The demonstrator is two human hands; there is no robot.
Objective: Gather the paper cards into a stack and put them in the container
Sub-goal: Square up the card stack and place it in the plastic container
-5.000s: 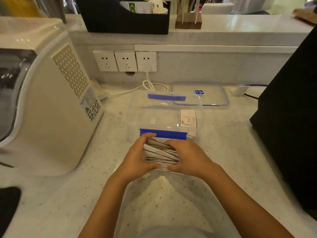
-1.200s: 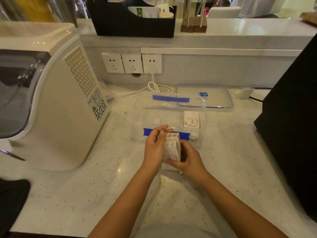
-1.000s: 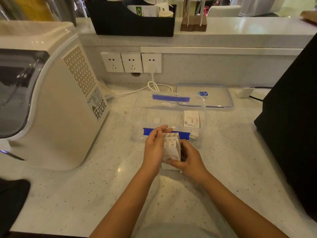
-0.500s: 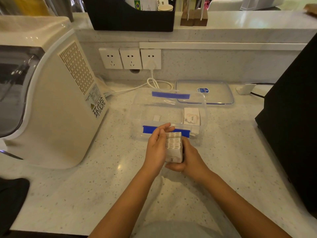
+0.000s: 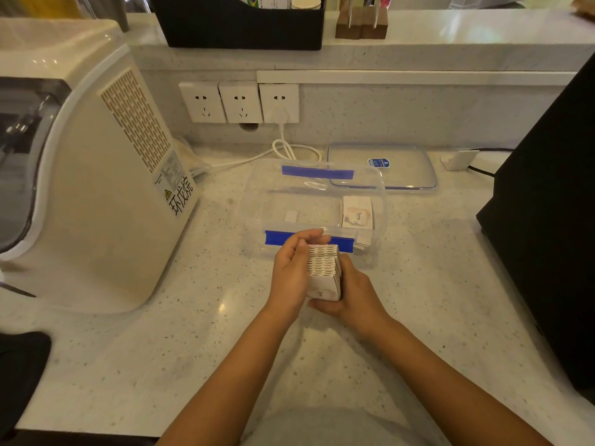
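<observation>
A thick stack of white paper cards (image 5: 323,272) stands on edge between both my hands, just in front of the clear plastic container (image 5: 257,204) with blue clips. My left hand (image 5: 289,275) presses flat against the stack's left face. My right hand (image 5: 355,291) cups it from the right and underneath. Inside the container, at its right end, lies another small pile of cards (image 5: 357,215) printed "love". The container stands open on the speckled counter.
The container's clear lid (image 5: 402,162) lies behind it on the right. A large white appliance (image 5: 96,188) stands at the left, a black box (image 5: 547,204) at the right. Wall sockets with a white cable (image 5: 289,149) are at the back.
The loose, fanned cards held flat five seconds ago are now squared into a neat upright block. Over the last second the stack tightened and barely moved.
</observation>
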